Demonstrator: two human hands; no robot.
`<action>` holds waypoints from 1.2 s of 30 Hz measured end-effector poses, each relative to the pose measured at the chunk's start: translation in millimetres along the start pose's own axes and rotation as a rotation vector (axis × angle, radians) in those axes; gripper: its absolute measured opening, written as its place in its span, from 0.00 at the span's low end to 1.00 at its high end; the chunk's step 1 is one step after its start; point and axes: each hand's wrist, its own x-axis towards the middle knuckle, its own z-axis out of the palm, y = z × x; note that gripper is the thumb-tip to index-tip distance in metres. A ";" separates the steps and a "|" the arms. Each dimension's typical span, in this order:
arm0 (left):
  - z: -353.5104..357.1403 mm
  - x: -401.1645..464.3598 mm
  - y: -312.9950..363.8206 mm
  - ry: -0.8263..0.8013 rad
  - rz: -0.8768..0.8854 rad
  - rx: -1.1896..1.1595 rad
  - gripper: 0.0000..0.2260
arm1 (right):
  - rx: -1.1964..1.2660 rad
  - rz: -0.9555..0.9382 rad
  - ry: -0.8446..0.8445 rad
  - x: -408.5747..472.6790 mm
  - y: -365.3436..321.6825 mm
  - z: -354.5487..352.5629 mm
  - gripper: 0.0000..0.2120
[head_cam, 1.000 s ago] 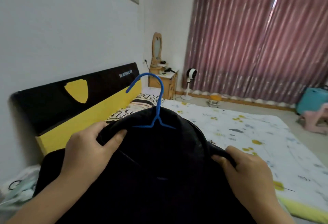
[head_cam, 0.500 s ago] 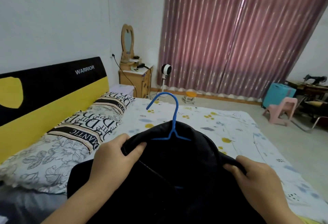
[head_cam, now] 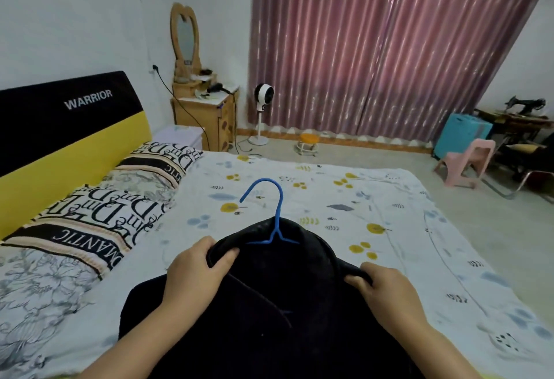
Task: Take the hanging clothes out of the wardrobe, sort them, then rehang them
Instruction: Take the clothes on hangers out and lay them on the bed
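The bed (head_cam: 329,198) carries a black garment (head_cam: 269,303) at its near edge. A blue hanger (head_cam: 277,219) pokes from the collar. Left hand (head_cam: 195,276) and right hand (head_cam: 386,291) grip the garment's shoulders, fingers curled into the fabric.

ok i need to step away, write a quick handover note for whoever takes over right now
Left hand: grips the left shoulder of the black garment.
Right hand: grips its right shoulder.
Things: the garment is on a blue wire hanger, whose hook sticks up from the collar, held over the bed with the white patterned sheet.
Done: this piece is out of the wardrobe, which is not in view.
Left: set it down or sort it, fetch any other clothes, then rehang everything. No other hanging clothes are visible from here.
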 end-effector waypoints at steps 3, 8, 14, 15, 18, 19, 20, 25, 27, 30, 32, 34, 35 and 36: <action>38.5 42.1 -22.2 -0.033 -0.040 0.002 0.12 | -0.013 0.036 -0.051 44.5 10.1 35.5 0.21; 95.6 123.1 -53.1 -0.085 -0.068 0.013 0.13 | -0.022 0.102 -0.071 124.7 11.8 81.3 0.21; 159.2 229.2 -76.8 -0.039 -0.036 0.015 0.14 | -0.076 0.089 0.044 225.1 15.6 128.5 0.18; 173.5 242.4 -85.1 -0.053 -0.038 0.033 0.15 | -0.117 0.082 0.036 237.5 18.2 143.3 0.16; 221.9 262.9 -122.3 -0.107 -0.063 0.083 0.16 | -0.262 0.109 -0.032 254.1 26.4 195.6 0.13; 237.8 265.7 -136.5 -0.123 -0.078 0.090 0.16 | -0.279 0.107 -0.059 254.6 31.4 215.3 0.16; 252.8 267.1 -150.3 -0.139 -0.096 0.108 0.16 | -0.312 0.115 -0.104 252.0 37.0 236.0 0.21; 312.9 272.1 -209.0 -0.231 -0.152 0.213 0.16 | -0.282 0.197 -0.409 237.4 58.0 322.4 0.39; 328.5 270.8 -224.3 -0.299 -0.151 0.312 0.16 | -0.212 0.219 -0.516 236.2 62.2 342.3 0.39; 340.9 253.9 -248.9 -0.315 -0.121 0.536 0.22 | -0.123 0.334 -0.682 239.2 68.6 368.6 0.47; 341.6 230.6 -263.9 -0.322 -0.042 0.575 0.29 | -0.133 0.366 -0.689 239.5 72.6 382.6 0.41; 336.5 209.2 -276.1 -0.418 0.039 0.612 0.30 | -0.142 0.386 -0.689 242.8 72.7 388.2 0.30; 334.5 202.0 -282.9 -0.480 0.067 0.629 0.29 | -0.152 0.386 -0.690 243.2 72.4 389.8 0.29; 333.4 198.6 -288.3 -0.539 0.068 0.649 0.29 | -0.169 0.384 -0.704 243.4 73.1 392.4 0.29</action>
